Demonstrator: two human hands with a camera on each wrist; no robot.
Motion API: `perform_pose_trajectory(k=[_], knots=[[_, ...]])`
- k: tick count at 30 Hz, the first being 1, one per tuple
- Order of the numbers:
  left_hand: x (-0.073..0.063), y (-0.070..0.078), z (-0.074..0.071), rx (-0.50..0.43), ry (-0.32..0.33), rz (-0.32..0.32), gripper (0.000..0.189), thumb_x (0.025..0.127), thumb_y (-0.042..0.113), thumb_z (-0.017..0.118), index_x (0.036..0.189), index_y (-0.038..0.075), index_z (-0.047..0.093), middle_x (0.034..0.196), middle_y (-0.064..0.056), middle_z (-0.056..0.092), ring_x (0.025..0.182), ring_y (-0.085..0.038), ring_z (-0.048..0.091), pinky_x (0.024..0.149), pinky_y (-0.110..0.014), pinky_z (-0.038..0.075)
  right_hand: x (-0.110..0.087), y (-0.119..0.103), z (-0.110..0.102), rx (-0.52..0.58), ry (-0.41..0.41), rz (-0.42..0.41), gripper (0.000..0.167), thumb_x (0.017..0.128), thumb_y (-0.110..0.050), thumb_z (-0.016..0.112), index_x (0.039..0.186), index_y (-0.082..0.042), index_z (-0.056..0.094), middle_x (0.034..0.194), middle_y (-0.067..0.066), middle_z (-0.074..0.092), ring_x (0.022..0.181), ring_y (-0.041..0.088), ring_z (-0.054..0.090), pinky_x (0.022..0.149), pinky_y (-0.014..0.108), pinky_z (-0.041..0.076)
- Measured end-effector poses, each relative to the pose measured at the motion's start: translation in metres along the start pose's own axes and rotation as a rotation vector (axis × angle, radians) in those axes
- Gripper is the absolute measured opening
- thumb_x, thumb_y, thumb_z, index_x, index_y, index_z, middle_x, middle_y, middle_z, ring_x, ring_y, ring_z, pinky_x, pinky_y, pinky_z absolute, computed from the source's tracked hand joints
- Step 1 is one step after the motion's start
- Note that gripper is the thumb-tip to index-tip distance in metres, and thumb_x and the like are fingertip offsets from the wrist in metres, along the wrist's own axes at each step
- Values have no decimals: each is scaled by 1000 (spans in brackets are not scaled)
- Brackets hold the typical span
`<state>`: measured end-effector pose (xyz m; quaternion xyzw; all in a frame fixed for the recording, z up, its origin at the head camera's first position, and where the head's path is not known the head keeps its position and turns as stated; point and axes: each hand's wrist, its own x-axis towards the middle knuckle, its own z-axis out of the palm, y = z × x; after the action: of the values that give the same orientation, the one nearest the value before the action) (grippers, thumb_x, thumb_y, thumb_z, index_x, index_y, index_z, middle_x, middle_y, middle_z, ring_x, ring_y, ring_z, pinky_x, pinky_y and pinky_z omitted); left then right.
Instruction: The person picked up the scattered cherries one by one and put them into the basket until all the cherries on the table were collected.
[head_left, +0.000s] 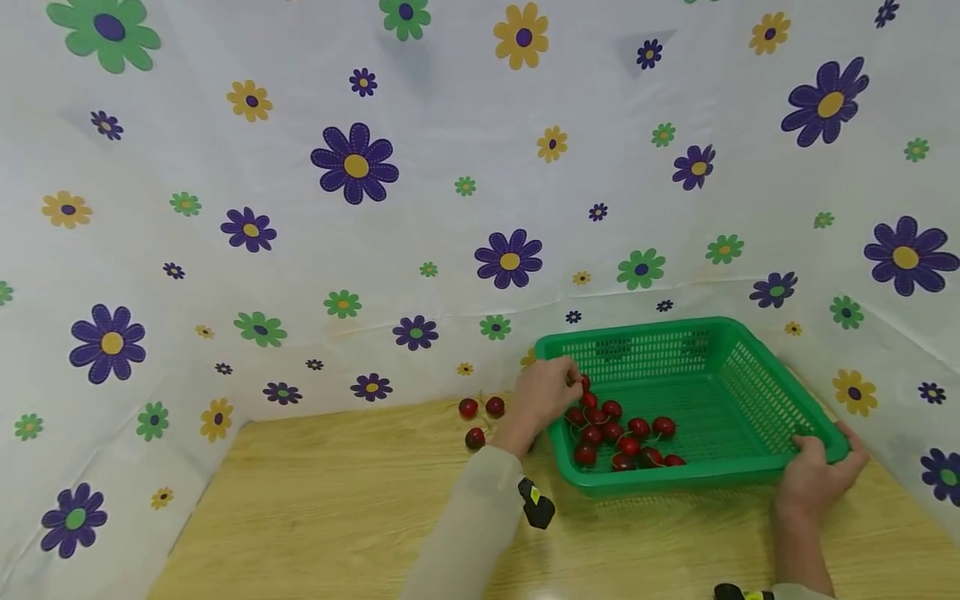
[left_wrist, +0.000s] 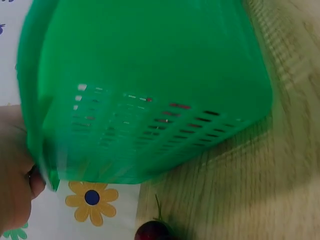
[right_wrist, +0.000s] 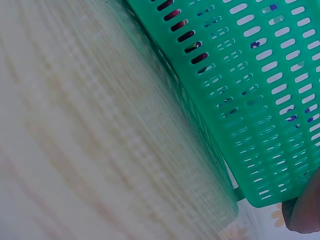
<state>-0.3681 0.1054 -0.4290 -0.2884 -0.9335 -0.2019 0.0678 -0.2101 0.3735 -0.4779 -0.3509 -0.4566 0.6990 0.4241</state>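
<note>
My left hand reaches over the left rim of a green plastic basket, its fingers curled at a dark red cherry just inside. Several more cherries, some with green stems, lie in the left part of the basket. At the front right corner, my right hand grips the rim, thumb over the top and fingers outside. The left wrist view shows the left hand beside the basket's rim. In the right wrist view, part of the right hand appears under the slotted basket wall.
Left of the basket, a few loose cherries lie on the light wooden table, partly behind the left forearm. A white cloth printed with flowers hangs behind the table and along both sides.
</note>
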Motion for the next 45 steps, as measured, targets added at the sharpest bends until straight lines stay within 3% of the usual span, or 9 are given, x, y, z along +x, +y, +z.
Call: perform_pose_trajectory(k=[4, 8, 17, 24, 32, 36, 40, 42, 45], knots=[[7, 4, 1, 162, -23, -42, 15, 88, 20, 70, 75, 19, 64, 64, 9, 57, 56, -8, 49, 50, -26, 41, -3, 2, 2, 19, -16, 1, 49, 91, 1, 48, 134, -21, 45, 138, -4, 41, 116, 6, 40, 88, 9, 34], [10, 8, 2, 308, -88, -88, 26, 87, 17, 69, 65, 18, 57, 59, 7, 53, 56, -11, 49, 49, -29, 43, -8, 4, 4, 11, -19, 7, 51, 90, 1, 48, 137, -19, 44, 138, -3, 41, 118, 7, 40, 91, 9, 33], [10, 17, 7, 558, -138, -86, 13, 90, 19, 71, 78, 19, 66, 70, 3, 65, 61, -11, 58, 50, -28, 47, -7, 8, 6, -7, -16, -11, 53, 91, 0, 47, 141, -18, 43, 140, -3, 41, 119, 8, 39, 92, 9, 32], [12, 26, 11, 611, -221, -57, 23, 92, 19, 69, 70, 20, 63, 70, 4, 65, 62, -11, 56, 52, -28, 48, -4, 6, 3, 14, 13, -6, 53, 90, 1, 47, 140, -17, 44, 137, -3, 43, 116, 7, 41, 90, 9, 34], [16, 31, 16, 664, -256, 22, 25, 92, 20, 69, 69, 23, 61, 67, 7, 63, 62, -10, 53, 59, -28, 48, 0, 2, 0, 23, 15, -24, 53, 89, 1, 47, 139, -15, 44, 135, -3, 43, 114, 7, 41, 88, 9, 35], [17, 30, 16, 648, -250, 19, 18, 93, 22, 69, 76, 25, 65, 73, 7, 66, 66, -11, 56, 60, -28, 48, 0, 2, 0, 28, 15, -23, 52, 89, 1, 48, 138, -16, 44, 132, -3, 44, 109, 7, 42, 85, 10, 36], [18, 26, 16, 562, -184, 7, 14, 93, 22, 68, 79, 23, 65, 74, 6, 67, 66, -12, 59, 57, -29, 49, 0, 1, 0, 38, 16, -27, 51, 89, 1, 48, 137, -16, 45, 131, -3, 45, 109, 6, 42, 85, 9, 36], [16, 23, 16, 472, -120, 0, 14, 93, 22, 66, 79, 20, 63, 70, 5, 64, 61, -11, 56, 53, -27, 46, 0, 1, 0, 34, 20, -31, 50, 89, 2, 48, 136, -16, 46, 130, -3, 46, 108, 6, 42, 85, 9, 36], [12, 17, 17, 217, 24, -43, 9, 94, 20, 62, 86, 16, 65, 64, 5, 59, 52, -9, 50, 46, -24, 40, 1, 0, 0, 22, 28, -30, 50, 89, 2, 48, 135, -16, 47, 129, -4, 47, 106, 6, 43, 82, 10, 36]])
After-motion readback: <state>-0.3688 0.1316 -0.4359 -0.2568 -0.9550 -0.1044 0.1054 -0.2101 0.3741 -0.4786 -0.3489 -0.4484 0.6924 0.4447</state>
